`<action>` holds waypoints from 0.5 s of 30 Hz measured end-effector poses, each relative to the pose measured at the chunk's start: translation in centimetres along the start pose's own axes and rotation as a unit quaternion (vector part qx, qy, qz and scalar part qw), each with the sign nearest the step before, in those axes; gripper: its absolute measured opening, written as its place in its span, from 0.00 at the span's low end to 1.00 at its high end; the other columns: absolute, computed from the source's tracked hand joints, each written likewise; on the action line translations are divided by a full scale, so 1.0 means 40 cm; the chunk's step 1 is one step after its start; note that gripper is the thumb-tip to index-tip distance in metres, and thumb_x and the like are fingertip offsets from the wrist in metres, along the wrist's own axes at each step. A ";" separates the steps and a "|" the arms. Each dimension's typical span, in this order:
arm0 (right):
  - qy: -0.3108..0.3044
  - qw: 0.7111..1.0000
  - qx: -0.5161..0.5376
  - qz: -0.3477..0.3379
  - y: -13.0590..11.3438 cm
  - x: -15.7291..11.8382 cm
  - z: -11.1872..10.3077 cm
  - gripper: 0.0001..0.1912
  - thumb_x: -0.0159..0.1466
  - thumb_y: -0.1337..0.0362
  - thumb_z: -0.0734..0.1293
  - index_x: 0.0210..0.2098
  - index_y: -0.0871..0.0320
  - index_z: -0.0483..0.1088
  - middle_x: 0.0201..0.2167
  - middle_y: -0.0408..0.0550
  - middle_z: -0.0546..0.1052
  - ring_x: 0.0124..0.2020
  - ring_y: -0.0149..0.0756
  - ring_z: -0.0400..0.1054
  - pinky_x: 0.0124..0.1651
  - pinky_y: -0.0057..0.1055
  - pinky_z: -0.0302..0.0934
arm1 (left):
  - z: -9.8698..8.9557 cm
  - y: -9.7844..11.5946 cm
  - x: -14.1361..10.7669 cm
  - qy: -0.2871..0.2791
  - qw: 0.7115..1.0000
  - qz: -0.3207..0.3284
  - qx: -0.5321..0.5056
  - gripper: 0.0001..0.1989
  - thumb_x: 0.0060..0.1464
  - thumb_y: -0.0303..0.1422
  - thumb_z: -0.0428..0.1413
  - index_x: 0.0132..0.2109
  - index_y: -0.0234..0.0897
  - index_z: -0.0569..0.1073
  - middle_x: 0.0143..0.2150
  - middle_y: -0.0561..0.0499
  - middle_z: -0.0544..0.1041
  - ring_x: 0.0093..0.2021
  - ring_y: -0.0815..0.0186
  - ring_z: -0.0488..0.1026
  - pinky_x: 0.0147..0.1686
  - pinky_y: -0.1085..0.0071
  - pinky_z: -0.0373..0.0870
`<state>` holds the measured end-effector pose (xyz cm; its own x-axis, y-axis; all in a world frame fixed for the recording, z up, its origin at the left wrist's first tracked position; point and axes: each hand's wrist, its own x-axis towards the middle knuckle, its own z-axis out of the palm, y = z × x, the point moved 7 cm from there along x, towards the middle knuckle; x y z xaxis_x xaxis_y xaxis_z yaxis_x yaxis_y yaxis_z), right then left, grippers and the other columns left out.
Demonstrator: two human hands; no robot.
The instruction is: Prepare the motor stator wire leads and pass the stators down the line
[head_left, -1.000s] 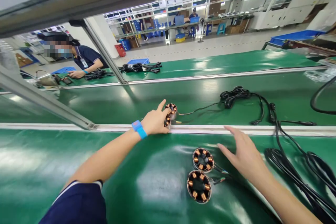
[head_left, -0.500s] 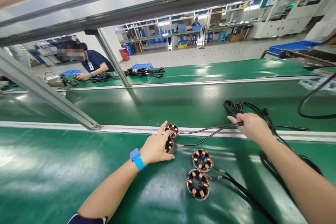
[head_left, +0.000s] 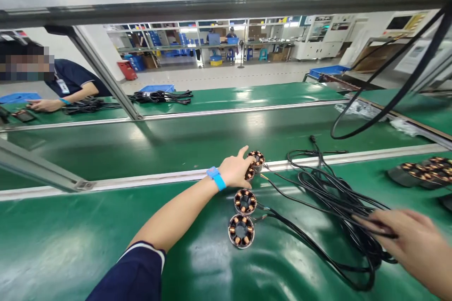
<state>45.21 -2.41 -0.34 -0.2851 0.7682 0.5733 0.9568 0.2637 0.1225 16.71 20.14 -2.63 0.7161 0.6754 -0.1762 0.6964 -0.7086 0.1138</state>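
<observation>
Both hands are engaged across the green worktop [head_left: 88, 244]. By the left hand [head_left: 233, 170], forefinger raised, two wound stators [head_left: 254, 160] are clasped at the far edge of the worktop, beside the metal rail [head_left: 141, 179]; the grip appears to keep them steady against the pull of their leads. By the right hand [head_left: 411, 240], at the near right, a black cable bundle [head_left: 332, 193] is pinched between blurred fingers, seemingly so that the leads are kept taut and untangled. Two further stators [head_left: 243, 216] are laid flat, windings up, just nearer than the left hand. More stators [head_left: 420, 174] are seen at the far right.
</observation>
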 end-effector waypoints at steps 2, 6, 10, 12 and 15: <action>-0.005 0.999 -0.010 -0.034 -0.040 -0.059 0.005 0.24 0.75 0.49 0.56 0.32 0.53 0.73 0.28 0.43 0.78 0.28 0.38 0.72 0.42 0.40 0.60 | 0.019 0.007 0.021 -0.041 0.997 0.057 -0.025 0.49 0.43 0.49 0.74 0.67 0.44 0.62 0.76 0.35 0.44 0.58 0.38 0.74 0.59 0.50 0.73; -0.003 0.999 -0.023 -0.048 -0.078 -0.093 0.003 0.17 0.75 0.54 0.57 0.37 0.55 0.70 0.31 0.43 0.78 0.31 0.38 0.73 0.46 0.41 0.60 | 0.025 -0.005 0.037 -0.125 0.981 0.105 -0.104 0.49 0.46 0.54 0.70 0.69 0.43 0.60 0.76 0.33 0.43 0.71 0.41 0.59 0.69 0.53 0.61; -0.007 0.997 -0.027 -0.068 -0.064 -0.100 -0.002 0.13 0.74 0.56 0.57 0.39 0.55 0.68 0.32 0.43 0.77 0.30 0.39 0.73 0.46 0.43 0.62 | 0.016 0.004 0.019 -0.160 0.971 0.101 -0.143 0.36 0.57 0.53 0.61 0.66 0.42 0.64 0.77 0.37 0.43 0.74 0.45 0.54 0.69 0.55 0.61; -0.020 0.997 -0.024 -0.068 -0.043 -0.122 0.010 0.11 0.73 0.55 0.58 0.40 0.53 0.67 0.32 0.45 0.77 0.31 0.40 0.74 0.45 0.45 0.64 | 0.015 0.021 0.000 -0.143 0.974 0.100 -0.144 0.24 0.65 0.46 0.52 0.63 0.41 0.66 0.76 0.40 0.49 0.74 0.49 0.53 0.68 0.56 0.63; -0.053 0.998 0.005 -0.036 -0.007 -0.176 0.045 0.08 0.67 0.53 0.63 0.42 0.47 0.67 0.33 0.47 0.78 0.32 0.44 0.75 0.47 0.50 0.66 | 0.027 0.047 -0.039 -0.113 0.978 0.100 -0.144 0.19 0.66 0.34 0.46 0.62 0.38 0.65 0.74 0.39 0.54 0.75 0.54 0.50 0.68 0.58 0.63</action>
<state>46.84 -6.85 -5.88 -0.3580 0.8046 0.4738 0.9332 0.3258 0.1518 16.86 17.52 -3.18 0.8331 0.4435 -0.3305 0.5514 -0.7127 0.4337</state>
